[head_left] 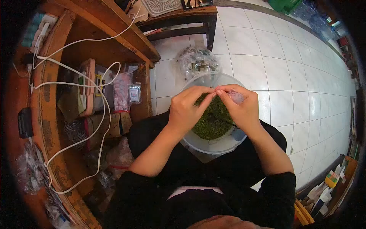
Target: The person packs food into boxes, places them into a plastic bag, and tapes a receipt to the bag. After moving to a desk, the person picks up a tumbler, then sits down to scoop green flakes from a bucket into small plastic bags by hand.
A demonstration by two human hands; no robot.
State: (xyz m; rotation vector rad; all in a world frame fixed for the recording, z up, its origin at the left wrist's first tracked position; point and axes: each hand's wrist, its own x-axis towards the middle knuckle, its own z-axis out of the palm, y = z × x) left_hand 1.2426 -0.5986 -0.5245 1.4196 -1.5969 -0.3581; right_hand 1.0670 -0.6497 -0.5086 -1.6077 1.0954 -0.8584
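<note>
Over a white plastic tub (pixel 233 144), my two hands meet at the fingertips. My left hand (pixel 187 106) is closed in a pinch; whatever lies between its thumb and index finger is too small to make out. In my right hand (pixel 244 108), thumb and fingers are pinched together, with a small clear plastic bag (pixel 236 97) showing among them. Below the hands, fine green shredded material (pixel 211 131) fills the tub's bottom. A thin dark handle-like piece (pixel 228 122) sticks out of it toward my right wrist. The tub stands between my legs.
Just beyond the tub a clear plastic bag with things inside (pixel 198 65) rests on the white tiled floor (pixel 278 72). A wooden shelf (pixel 143 89) with white cables (pixel 103 126) is at my left. A wooden bench (pixel 179 19) stands ahead; a box of papers (pixel 324 194) is at lower right.
</note>
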